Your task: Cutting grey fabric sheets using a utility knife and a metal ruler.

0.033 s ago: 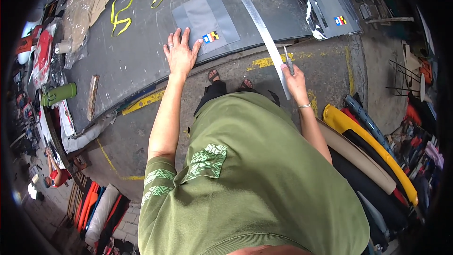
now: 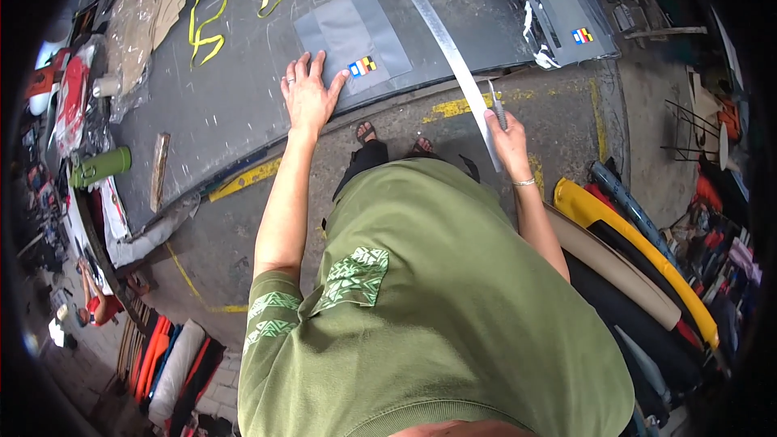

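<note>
My left hand (image 2: 310, 101) lies flat with fingers spread on the dark worktable (image 2: 243, 105), a ring on one finger. Its thumb reaches the near left edge of a grey fabric panel (image 2: 340, 28), beside a small multicoloured patch (image 2: 362, 67). In my right hand (image 2: 508, 139), beyond the table's near edge, is a cutter knife (image 2: 498, 107) with its blade pointing away from me. The same hand grips the near end of a long metal ruler (image 2: 453, 53), which slants across the table to the right of the panel.
Yellow strap (image 2: 212, 42) lies loose at the far left, near plastic-wrapped brown sheets (image 2: 137, 24). A green bottle (image 2: 101, 165) and a wooden strip (image 2: 159, 170) are on the left. Another grey piece with a patch (image 2: 566, 20) hangs over the right end. Material rolls (image 2: 623, 267) lean at my right.
</note>
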A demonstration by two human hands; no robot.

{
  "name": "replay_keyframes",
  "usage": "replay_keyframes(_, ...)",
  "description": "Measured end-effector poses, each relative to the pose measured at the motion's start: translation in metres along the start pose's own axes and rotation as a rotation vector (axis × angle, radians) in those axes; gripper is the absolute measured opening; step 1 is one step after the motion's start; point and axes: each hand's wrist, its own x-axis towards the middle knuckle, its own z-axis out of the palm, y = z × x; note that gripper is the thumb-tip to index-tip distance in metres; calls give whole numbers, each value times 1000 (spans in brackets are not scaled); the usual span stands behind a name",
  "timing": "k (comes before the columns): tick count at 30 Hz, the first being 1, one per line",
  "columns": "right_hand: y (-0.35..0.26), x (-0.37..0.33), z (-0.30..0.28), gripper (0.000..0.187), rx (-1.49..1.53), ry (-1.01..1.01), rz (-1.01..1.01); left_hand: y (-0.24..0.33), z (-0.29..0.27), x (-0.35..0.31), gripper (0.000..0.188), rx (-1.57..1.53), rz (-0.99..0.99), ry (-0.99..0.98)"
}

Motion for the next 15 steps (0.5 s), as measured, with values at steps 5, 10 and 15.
replay_keyframes(5, -32, -14, -22, 44, -72, 112, 84, -12, -15, 27, 73, -108, 61, -65)
replay_keyframes(10, -37, -41, -22, 35, 3, 119, 65, -23, 4, 57, 74, -237, 269, 48)
replay_keyframes(15, -39, -76, 22, 45, -17, 153, 3, -15, 27, 73, 77, -190, 346, -26)
